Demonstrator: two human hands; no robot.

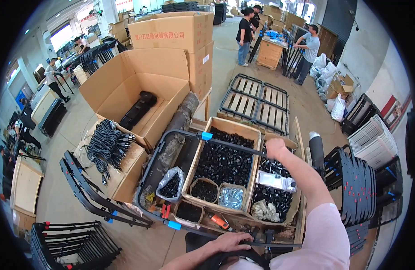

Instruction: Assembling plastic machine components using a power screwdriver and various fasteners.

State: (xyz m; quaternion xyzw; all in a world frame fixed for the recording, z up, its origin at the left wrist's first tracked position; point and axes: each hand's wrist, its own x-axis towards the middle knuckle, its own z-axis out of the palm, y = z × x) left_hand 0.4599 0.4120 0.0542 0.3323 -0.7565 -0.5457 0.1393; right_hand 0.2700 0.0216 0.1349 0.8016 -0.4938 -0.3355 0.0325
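A U-shaped black tube frame [234, 146] with blue clips lies across a wooden bench of parts boxes. My right hand [276, 148] is closed in a fist at the end of its far bar, the arm stretched over the right-hand box. Low in the view, my left hand [233, 242] is closed over the near bar, the fingers partly hidden. Under the frame, a large box [257, 173] holds many small black plastic parts, with silver screws [231, 198] in a small tray. Just beyond my left hand lies an orange-and-black tool [218, 221].
Red-handled pliers [165, 210] and a clear bag of black parts [170, 184] lie at left. Coiled black cables [109, 146] rest on a carton beside a big open cardboard box [160, 63]. Stacked black frames [351, 184] stand at right. Several people work farther off.
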